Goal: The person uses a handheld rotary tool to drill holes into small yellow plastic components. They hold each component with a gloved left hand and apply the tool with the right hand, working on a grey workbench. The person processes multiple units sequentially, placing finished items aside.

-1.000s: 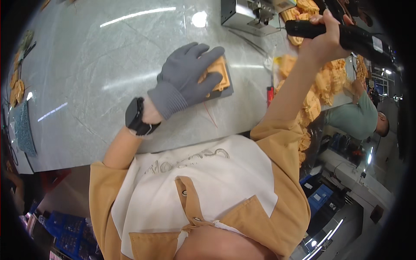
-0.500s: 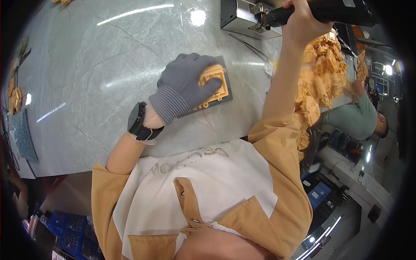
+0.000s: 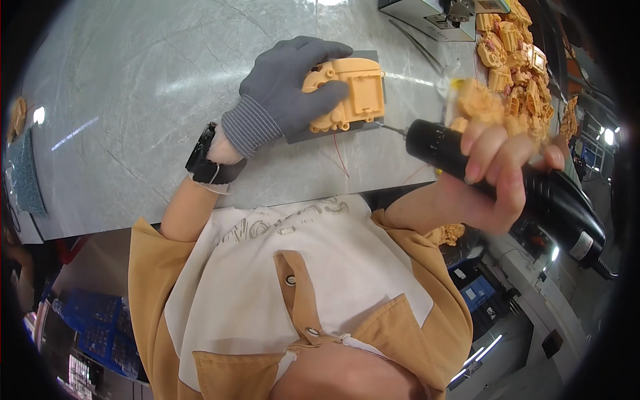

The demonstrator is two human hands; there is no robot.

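My left hand (image 3: 290,87), in a grey knitted glove, grips a yellow-orange plastic housing (image 3: 365,93) by its left side, thumb and fingers around it. The housing rests on a dark flat pad (image 3: 303,138), and a thin red wire (image 3: 341,157) trails from it onto the table. My bare right hand (image 3: 497,173) is wrapped round a black electric screwdriver (image 3: 437,143). Its thin bit points left, with the tip close to the lower right corner of the housing; whether it touches I cannot tell.
A large heap of yellow-orange plastic parts (image 3: 513,53) lies to the right. At the back right stands a metal box device (image 3: 430,17), with dark tweezers (image 3: 417,43) beside it. A blue-grey mat (image 3: 27,173) lies at the table's far left.
My right hand has brought the electric screwdriver from the metal box device down beside the housing. The housing is now tilted differently, showing its smoother face, still under my left hand.
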